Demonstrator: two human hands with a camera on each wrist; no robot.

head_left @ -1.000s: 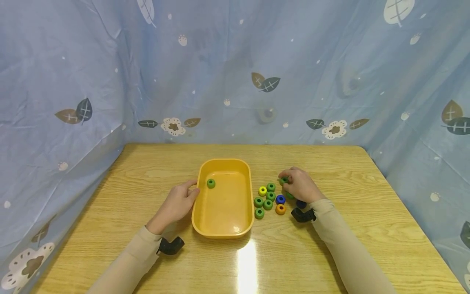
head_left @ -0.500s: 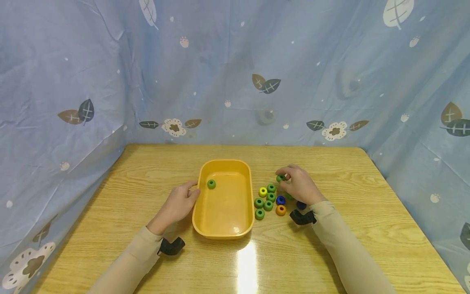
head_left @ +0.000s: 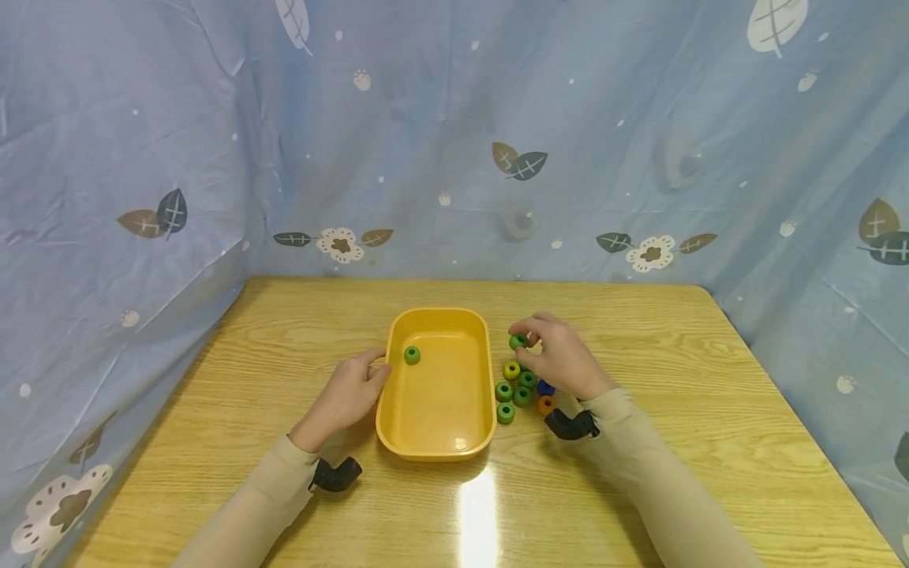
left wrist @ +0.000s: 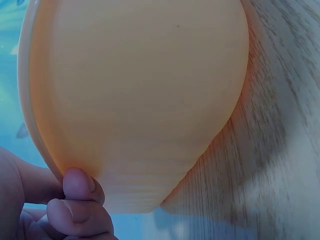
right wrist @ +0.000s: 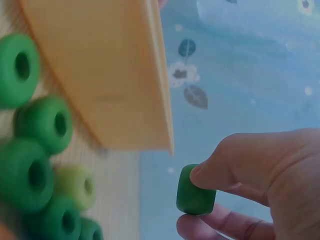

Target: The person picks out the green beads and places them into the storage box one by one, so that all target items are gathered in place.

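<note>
My left hand grips the left rim of a yellow-orange rectangular tray. In the left wrist view its fingertips press on the tray's outer wall. One green bead lies inside, near the tray's upper left. Right of the tray, my right hand pinches a green ring-shaped bead between thumb and fingers, raised over the table. Loose beads lie below and beside that hand: several green ones, a yellow one, a blue one and an orange one. The hand and wrist hide others.
The wooden table ends at a patterned blue curtain at the back and sides. A black wrist mount hangs by the right cuff, low over the beads. Another black mount sits at the left wrist.
My right hand has lifted the green bead from the far side of the loose beads and carried it left towards the tray. My left hand stays on the rim.
</note>
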